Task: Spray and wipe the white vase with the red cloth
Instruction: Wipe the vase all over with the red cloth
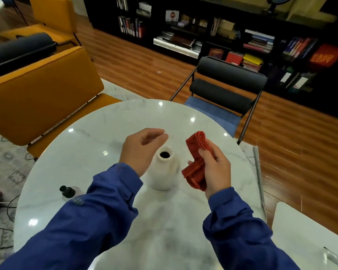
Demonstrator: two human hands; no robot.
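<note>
The white vase [165, 171] stands upright in the middle of the round marble table [98, 145], its dark mouth facing up. My left hand [140, 149] hovers just left of and above the vase's neck, fingers curled and apart, holding nothing. My right hand [215, 166] is to the right of the vase and grips the bunched red cloth [196, 162], which hangs close to the vase's side without clearly touching it. A small clear spray bottle [67, 191] with a dark cap stands at the table's left edge, apart from both hands.
An orange chair [41, 94] stands at the table's left, a black chair [226, 84] with a blue seat at the far side. A white surface [300, 230] lies at the right. Cables [6, 207] run across the rug on the left.
</note>
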